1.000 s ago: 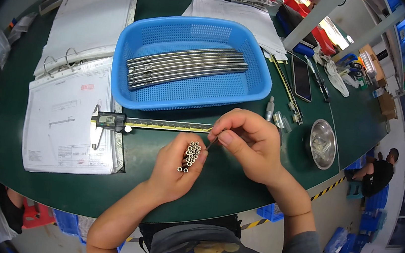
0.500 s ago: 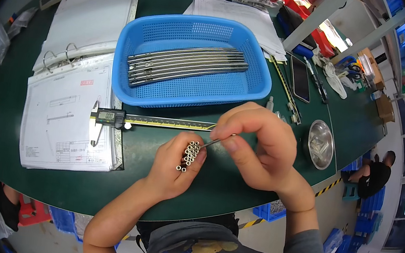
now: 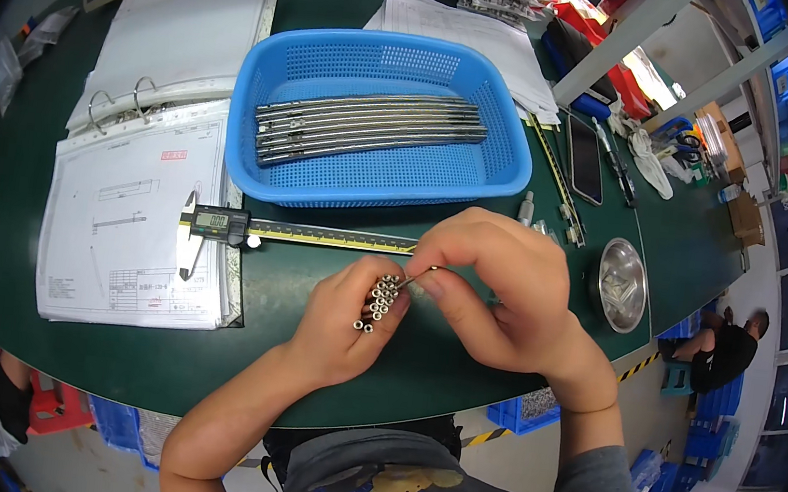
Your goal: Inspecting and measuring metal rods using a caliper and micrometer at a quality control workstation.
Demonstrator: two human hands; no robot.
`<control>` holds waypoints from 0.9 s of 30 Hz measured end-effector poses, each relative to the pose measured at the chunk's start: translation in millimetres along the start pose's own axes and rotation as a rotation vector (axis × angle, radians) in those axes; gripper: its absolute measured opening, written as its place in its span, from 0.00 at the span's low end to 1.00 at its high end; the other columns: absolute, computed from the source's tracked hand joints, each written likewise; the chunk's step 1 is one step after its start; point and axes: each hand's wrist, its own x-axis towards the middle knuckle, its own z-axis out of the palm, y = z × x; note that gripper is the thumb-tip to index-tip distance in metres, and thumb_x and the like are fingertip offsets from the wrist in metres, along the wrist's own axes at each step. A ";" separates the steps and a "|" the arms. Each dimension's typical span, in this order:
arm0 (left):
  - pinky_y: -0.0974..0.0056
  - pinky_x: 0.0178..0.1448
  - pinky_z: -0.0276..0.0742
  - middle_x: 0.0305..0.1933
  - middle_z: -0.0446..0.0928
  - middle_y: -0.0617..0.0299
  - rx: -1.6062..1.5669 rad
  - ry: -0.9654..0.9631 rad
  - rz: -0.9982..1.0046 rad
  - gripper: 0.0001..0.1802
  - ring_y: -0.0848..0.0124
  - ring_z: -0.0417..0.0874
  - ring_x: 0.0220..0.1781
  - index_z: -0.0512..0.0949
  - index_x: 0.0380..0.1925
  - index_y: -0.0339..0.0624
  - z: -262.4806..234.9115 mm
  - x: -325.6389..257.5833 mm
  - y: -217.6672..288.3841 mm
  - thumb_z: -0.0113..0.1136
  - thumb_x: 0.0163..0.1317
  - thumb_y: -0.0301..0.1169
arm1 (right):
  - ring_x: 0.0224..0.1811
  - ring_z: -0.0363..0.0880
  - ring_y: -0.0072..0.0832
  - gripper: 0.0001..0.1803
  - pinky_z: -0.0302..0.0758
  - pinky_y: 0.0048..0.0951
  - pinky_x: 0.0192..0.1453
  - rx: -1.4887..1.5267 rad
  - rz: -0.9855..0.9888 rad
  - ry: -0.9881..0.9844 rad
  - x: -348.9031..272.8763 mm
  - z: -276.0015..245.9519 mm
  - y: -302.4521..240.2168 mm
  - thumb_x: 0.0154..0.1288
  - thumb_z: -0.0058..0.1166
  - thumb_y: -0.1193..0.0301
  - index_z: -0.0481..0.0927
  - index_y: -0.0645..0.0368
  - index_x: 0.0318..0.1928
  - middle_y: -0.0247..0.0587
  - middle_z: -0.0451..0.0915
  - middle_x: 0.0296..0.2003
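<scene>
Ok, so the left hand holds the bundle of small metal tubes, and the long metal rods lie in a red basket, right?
Not quite: the head view shows a blue basket, not a red one. The long metal rods do lie in it, and the left hand does hold the bundle of small metal tubes.

The left hand grips metal tubes; the right hand pinches a rod.
</scene>
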 end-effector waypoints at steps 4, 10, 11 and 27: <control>0.64 0.26 0.65 0.24 0.68 0.56 -0.009 -0.023 -0.044 0.09 0.63 0.69 0.21 0.68 0.34 0.38 -1.7 -0.8 -0.3 0.54 0.57 0.30 | 0.25 0.74 0.35 0.07 0.70 0.27 0.28 0.004 0.019 0.075 4.4 -1.7 -3.0 0.49 0.51 0.82 0.72 0.63 0.31 0.42 0.74 0.25; 0.60 0.29 0.67 0.26 0.70 0.53 0.023 0.014 -0.001 0.10 0.57 0.72 0.24 0.68 0.35 0.38 1.4 -2.5 -3.8 0.54 0.55 0.28 | 0.25 0.74 0.34 0.06 0.70 0.27 0.28 -0.003 0.029 0.020 7.2 0.6 2.2 0.50 0.50 0.82 0.72 0.64 0.31 0.42 0.75 0.26; 0.56 0.32 0.68 0.29 0.71 0.51 0.038 0.019 0.045 0.11 0.52 0.74 0.28 0.67 0.36 0.38 3.9 -2.4 -7.0 0.55 0.53 0.27 | 0.26 0.74 0.33 0.05 0.70 0.26 0.29 0.006 0.034 0.003 7.2 -0.4 0.8 0.50 0.50 0.82 0.72 0.64 0.31 0.43 0.75 0.25; 0.60 0.26 0.64 0.23 0.68 0.55 -0.032 -0.006 0.038 0.10 0.57 0.71 0.23 0.66 0.35 0.39 5.5 1.2 -2.7 0.55 0.54 0.26 | 0.27 0.72 0.28 0.04 0.68 0.22 0.32 -0.013 0.066 -0.002 2.5 1.1 -15.0 0.50 0.47 0.82 0.71 0.65 0.29 0.43 0.74 0.26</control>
